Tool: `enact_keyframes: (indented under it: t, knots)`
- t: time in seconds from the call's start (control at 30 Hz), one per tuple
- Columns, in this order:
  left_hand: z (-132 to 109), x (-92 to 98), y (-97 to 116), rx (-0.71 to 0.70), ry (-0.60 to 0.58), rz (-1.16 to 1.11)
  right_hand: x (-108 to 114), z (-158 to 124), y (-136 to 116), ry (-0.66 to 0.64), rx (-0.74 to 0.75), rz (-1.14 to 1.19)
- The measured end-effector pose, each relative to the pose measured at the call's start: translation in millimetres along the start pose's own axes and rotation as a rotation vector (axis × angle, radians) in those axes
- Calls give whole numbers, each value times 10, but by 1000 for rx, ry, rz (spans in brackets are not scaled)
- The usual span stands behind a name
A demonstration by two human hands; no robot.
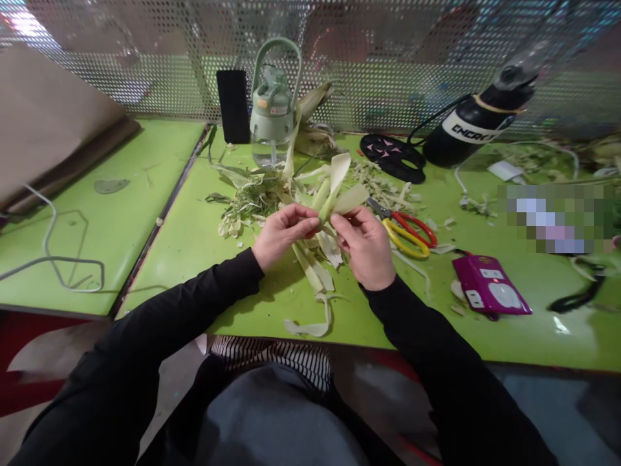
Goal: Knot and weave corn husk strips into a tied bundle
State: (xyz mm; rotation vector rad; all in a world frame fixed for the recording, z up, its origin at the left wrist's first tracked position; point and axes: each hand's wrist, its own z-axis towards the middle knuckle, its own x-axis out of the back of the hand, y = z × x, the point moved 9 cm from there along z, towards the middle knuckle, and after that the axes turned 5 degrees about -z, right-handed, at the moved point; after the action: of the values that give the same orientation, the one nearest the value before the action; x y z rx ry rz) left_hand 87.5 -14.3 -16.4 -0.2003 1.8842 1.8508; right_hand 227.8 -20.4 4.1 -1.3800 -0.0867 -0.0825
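Observation:
Both hands hold a bundle of pale green corn husk strips above the green table. My left hand is closed, pinching the husk strips near their lower end. My right hand is also closed, its fingers gripping the same husk from the right. The free ends of the strips fan upward and away from me. Loose husk strips lie on the table under and in front of the hands. More shredded husk is piled behind the left hand.
Red and yellow scissors lie right of the hands. A magenta device sits further right. At the back stand a green water bottle, a black phone and a black bottle on its side. A mesh screen backs the table.

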Motion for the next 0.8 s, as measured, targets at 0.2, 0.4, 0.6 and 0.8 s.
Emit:
enact_keyframes:
  t: [0.2,0.4,0.6,0.8]
  knots:
    - [-52,26,-64,135,106,-40,-43,-95,-162,-5,163,-95]
    - [-73,-31,-24,165,96,19,-90,-180,-363,-31,477,-427]
    - [-65,-74,46,-16,14,240,-270,-320,-521,-166,865,-853]
    - [-80,-77,132,-176,-35,569,-160,-169,-441,-41,632,-926]
